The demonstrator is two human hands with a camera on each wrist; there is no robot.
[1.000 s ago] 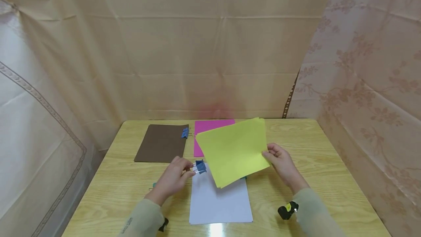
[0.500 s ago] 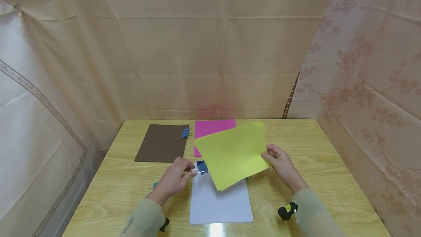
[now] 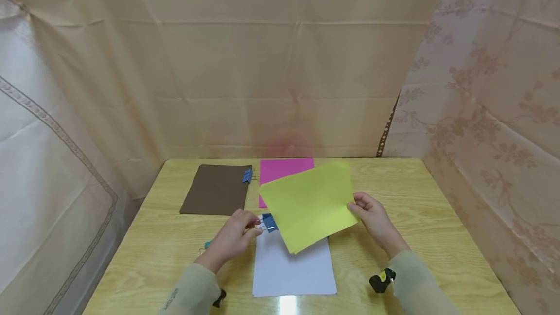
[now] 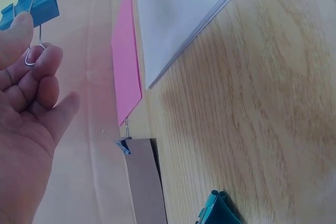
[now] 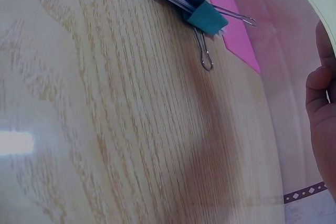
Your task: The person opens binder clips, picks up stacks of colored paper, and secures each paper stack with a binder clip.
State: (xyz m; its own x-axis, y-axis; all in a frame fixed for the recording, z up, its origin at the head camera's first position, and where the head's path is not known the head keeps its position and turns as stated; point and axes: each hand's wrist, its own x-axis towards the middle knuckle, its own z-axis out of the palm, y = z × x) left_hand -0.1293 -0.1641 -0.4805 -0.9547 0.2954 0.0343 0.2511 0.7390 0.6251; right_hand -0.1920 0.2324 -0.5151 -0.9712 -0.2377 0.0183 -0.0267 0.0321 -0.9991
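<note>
My left hand [image 3: 234,235] pinches the wire handles of a blue binder clip [image 3: 269,223] between thumb and fingers. The clip's mouth meets the left edge of some yellow paper [image 3: 310,205], which overlaps part of it in the head view. On the other side, my right hand [image 3: 374,218] grips the yellow paper by its right edge, thumb on top. The paper is held tilted above a stack of white paper [image 3: 295,276]. A teal binder clip [image 5: 206,18] bites the white stack's edge in the right wrist view.
Brown paper [image 3: 216,189] with a blue binder clip [image 3: 247,175] on its right edge lies at the back left. Pink paper [image 3: 284,168] lies behind the yellow paper, partly covered. A loose teal binder clip [image 4: 218,211] sits on the wooden table [image 3: 437,256] near my left wrist.
My left hand has shifted slightly right, bringing the blue binder clip up to the yellow paper's left edge. The yellow paper's top has dipped a little; the right hand is almost still.
</note>
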